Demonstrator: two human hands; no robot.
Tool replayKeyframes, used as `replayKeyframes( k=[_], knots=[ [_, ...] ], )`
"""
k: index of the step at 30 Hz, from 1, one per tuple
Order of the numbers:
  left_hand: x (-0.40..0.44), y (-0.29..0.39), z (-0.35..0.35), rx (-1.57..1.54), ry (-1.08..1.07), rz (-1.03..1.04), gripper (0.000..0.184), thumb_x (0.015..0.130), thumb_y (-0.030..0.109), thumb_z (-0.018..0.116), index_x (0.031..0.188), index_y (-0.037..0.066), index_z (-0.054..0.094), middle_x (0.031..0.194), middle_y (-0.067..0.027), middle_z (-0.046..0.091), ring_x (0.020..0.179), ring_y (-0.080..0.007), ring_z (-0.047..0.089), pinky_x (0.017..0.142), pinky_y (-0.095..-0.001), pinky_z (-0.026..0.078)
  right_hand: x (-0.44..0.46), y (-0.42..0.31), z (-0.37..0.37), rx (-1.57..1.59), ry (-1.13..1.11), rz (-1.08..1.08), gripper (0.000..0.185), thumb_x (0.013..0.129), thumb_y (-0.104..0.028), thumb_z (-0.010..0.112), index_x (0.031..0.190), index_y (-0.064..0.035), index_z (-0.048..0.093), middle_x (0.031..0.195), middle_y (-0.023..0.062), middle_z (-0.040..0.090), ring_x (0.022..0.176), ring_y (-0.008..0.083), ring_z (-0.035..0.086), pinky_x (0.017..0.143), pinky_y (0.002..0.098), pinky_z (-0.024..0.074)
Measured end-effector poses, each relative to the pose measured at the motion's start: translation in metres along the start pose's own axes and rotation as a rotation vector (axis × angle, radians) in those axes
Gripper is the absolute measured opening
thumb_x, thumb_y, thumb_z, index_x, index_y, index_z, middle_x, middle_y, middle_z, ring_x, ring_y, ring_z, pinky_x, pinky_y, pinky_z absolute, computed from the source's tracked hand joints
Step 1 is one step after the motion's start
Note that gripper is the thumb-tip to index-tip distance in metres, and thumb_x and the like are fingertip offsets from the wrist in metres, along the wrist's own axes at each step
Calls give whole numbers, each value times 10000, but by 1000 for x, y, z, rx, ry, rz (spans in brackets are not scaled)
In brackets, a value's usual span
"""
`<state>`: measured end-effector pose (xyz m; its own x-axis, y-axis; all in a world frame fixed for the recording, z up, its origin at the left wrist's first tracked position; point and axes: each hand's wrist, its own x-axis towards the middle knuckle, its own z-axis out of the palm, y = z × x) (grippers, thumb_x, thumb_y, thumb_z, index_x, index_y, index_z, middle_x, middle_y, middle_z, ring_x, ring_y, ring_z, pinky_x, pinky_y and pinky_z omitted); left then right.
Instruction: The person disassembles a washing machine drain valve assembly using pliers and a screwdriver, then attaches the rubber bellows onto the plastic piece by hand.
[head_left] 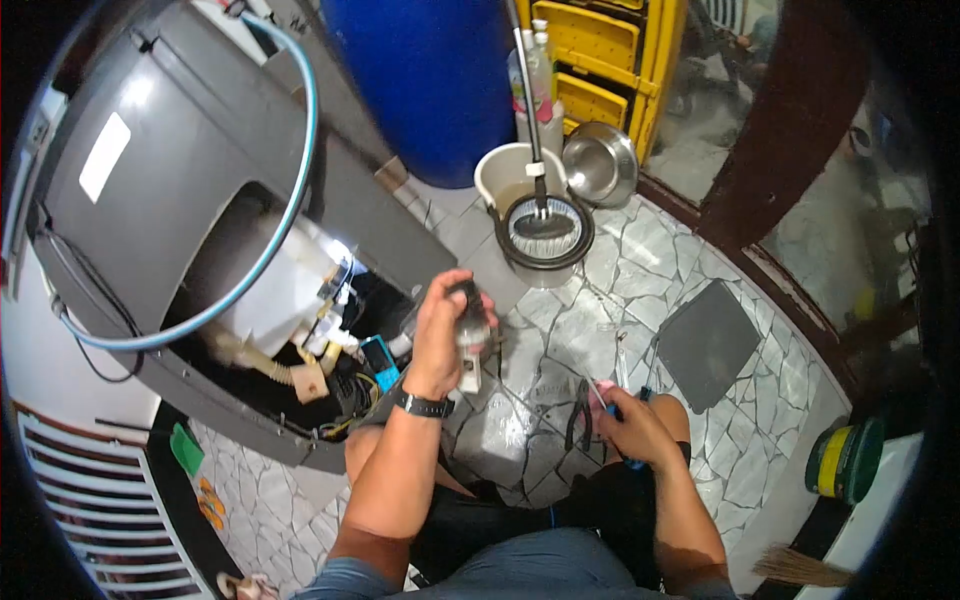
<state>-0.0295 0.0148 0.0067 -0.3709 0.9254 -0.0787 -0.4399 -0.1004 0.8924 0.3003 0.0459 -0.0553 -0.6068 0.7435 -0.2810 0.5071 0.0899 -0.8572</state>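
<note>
My left hand is raised beside the open machine, its fingers wrapped round a small part with a dark top and a greyish, blurred body. Just below it shows a white piece; whether it belongs to the held part I cannot tell. My right hand, near my right knee, is closed on a screwdriver with a thin metal shaft and a blue handle mostly hidden by the fingers. A pair of dark-handled pliers lies on the floor beside that hand, near something pink.
At left lies a grey washing machine, its inner hoses and wires exposed, a light-blue hose looping over it. Ahead stand a bucket with a mop, a metal bowl and a blue drum. A grey panel lies right.
</note>
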Motion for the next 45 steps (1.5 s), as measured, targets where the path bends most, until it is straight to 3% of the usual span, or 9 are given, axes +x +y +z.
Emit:
replayKeyframes(
  k=[11,12,19,26,35,38,39,42,45],
  knots=[
    [-108,135,-107,777,745,561,362,1014,209,583,1344,61,595,1090,-103,695,928,-185,677,823,-311,559,156,-70,202,943,121,27,588,868,-267,871,1195,-36,441,839,32,549,617,125,556,538,287,448],
    [-136,139,-117,1061,850,547,353,1011,199,630,1326,42,603,1177,-100,685,1001,-178,659,883,-309,531,172,-81,203,887,87,63,731,810,-308,921,1234,-7,408,1163,143,521,718,154,586,576,285,470],
    [-244,84,-191,1667,1285,111,834,799,285,898,1456,28,454,1322,-198,540,1163,-364,550,1010,-445,465,207,-84,224,620,257,111,722,761,-283,955,1200,9,461,1225,193,516,1135,296,539,975,408,464],
    [-233,72,-202,1634,1377,182,991,761,275,926,1536,21,362,1348,-223,509,1180,-377,534,1030,-456,455,218,-72,234,669,217,51,739,772,-272,954,1221,-21,424,1129,182,599,976,250,580,807,362,485],
    [-233,63,-197,1625,1342,231,920,826,224,873,1556,45,343,1403,-261,451,1280,-448,514,1060,-486,461,221,-77,224,481,243,55,797,764,-318,959,1255,-32,400,1147,179,561,834,214,609,640,339,542],
    [-231,56,-189,1630,1344,412,860,844,214,859,1528,25,373,1360,-245,468,1242,-429,511,1042,-472,461,212,-81,224,530,215,136,768,738,-329,967,1211,4,461,1229,233,546,1189,350,527,1027,433,427],
    [-226,54,-174,1655,1293,454,785,861,186,840,1492,5,410,1329,-239,470,1226,-380,500,1025,-450,456,213,-78,227,503,248,89,783,748,-320,964,1234,-14,431,1190,208,555,1013,286,568,825,375,482],
    [-184,42,-126,1353,805,473,448,887,216,811,1225,6,603,1133,-136,621,1066,-281,605,956,-391,485,207,-76,226,520,240,79,777,761,-301,959,1240,-22,415,1129,172,569,857,220,606,664,333,531],
    [-146,27,-100,203,440,-147,382,970,264,760,1223,45,575,1070,-77,662,849,-170,688,674,-278,562,208,-78,227,736,185,35,723,783,-257,942,1223,-21,419,1030,130,595,738,169,585,576,319,485]
  ],
)
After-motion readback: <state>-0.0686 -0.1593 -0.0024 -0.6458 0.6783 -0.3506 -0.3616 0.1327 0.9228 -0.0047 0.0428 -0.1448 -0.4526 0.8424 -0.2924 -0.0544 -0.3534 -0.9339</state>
